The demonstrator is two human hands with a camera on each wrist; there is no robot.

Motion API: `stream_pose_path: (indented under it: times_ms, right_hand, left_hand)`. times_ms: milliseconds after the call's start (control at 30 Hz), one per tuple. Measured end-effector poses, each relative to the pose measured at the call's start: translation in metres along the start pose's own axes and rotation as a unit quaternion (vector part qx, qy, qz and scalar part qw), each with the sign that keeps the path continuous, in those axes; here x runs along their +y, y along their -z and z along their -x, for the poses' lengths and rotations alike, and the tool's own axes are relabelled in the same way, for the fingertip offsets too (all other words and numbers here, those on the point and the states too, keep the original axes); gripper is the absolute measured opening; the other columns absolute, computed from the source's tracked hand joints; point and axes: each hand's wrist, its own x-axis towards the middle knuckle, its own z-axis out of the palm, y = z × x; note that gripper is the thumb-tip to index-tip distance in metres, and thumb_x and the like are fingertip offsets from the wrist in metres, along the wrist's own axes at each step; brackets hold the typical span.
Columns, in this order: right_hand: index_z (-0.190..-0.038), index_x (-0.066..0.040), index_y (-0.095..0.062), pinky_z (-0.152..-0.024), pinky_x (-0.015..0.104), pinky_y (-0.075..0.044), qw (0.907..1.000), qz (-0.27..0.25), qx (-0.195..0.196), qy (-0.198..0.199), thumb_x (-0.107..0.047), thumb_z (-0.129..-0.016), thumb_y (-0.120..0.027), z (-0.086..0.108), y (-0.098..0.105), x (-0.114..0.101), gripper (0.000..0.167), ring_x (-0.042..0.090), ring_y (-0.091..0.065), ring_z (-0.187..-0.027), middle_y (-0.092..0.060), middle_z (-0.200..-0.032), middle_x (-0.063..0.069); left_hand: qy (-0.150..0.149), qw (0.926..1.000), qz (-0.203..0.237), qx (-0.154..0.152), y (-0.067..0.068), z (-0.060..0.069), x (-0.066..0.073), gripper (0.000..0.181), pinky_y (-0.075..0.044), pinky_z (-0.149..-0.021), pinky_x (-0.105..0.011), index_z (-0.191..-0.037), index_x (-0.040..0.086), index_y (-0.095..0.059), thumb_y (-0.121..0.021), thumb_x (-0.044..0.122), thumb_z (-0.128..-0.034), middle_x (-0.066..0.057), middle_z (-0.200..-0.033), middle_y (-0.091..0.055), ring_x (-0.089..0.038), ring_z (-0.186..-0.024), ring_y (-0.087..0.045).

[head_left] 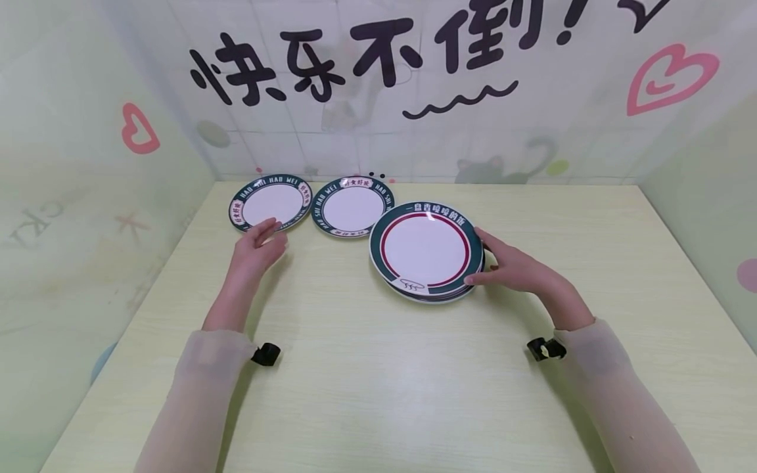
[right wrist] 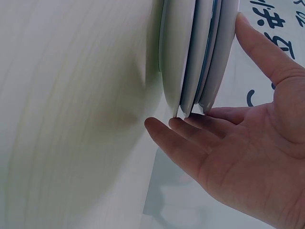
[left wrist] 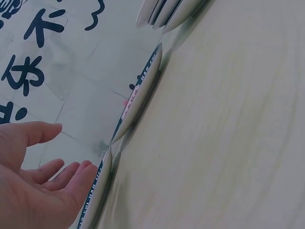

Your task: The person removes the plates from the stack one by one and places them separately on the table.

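My left hand [head_left: 254, 253] hovers at the near edge of the left plate [head_left: 275, 203], fingers loosely bent and nothing in them. That plate is white with a dark green lettered rim. Beside it lies a similar plate [head_left: 353, 207]. A stack of several plates [head_left: 427, 249] stands to the right, its top plate having a green rim and a red ring. At the stack's right side is my right hand [head_left: 520, 266]. Its thumb [right wrist: 259, 47] touches the top plate's rim, while its extended fingers [right wrist: 200, 131] reach against the stacked edges.
All the plates are on a pale wood-grain table [head_left: 378, 387]. Behind it hangs a white backdrop [head_left: 367, 144] with black characters, and printed side walls [head_left: 77, 197] flank the table. Black wrist devices [head_left: 266, 355] sit at both sleeves.
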Motion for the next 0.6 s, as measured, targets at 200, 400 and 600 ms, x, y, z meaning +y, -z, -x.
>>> stream_pose_path:
  times_ms: [200, 400, 600]
  right_hand:
    - [-0.162, -0.016, -0.004, -0.118, 0.061, -0.033, 1.0, -0.001, 0.0, 0.003, -0.034, -0.088, -0.075, 0.0, 0.0, 0.0, 0.104, 0.041, -0.015, -0.153, -0.014, -0.168, 0.017]
    - [-0.162, -0.016, -0.003, -0.119, 0.061, -0.032, 1.0, -0.001, -0.001, -0.004, -0.035, -0.088, -0.075, 0.0, 0.0, -0.001, 0.105, 0.041, -0.015, -0.153, -0.013, -0.168, 0.017]
    - [-0.162, -0.016, -0.004, -0.119, 0.061, -0.032, 1.0, -0.001, 0.0, -0.004, -0.034, -0.088, -0.075, 0.0, -0.001, -0.001, 0.104, 0.041, -0.015, -0.153, -0.013, -0.168, 0.016]
  left_hand:
    - [-0.017, 0.9996, -0.017, -0.015, -0.001, 0.007, -0.003, 0.068, -0.046, -0.111, -0.02, -0.159, 0.015, -0.024, -0.057, 0.024, -0.1008, -0.004, -0.164, -0.031, -0.017, -0.139, -0.048]
    - [-0.051, 0.9965, -0.052, -0.042, -0.007, 0.016, -0.005, 0.066, -0.048, -0.104, -0.015, -0.158, 0.013, -0.026, -0.056, 0.025, -0.1011, -0.006, -0.163, -0.033, -0.021, -0.14, -0.047]
    - [-0.076, 0.9937, -0.049, -0.067, -0.015, 0.022, -0.005, 0.065, -0.049, -0.099, -0.011, -0.156, 0.007, -0.028, -0.058, 0.019, -0.1, -0.009, -0.161, -0.036, -0.028, -0.144, -0.043]
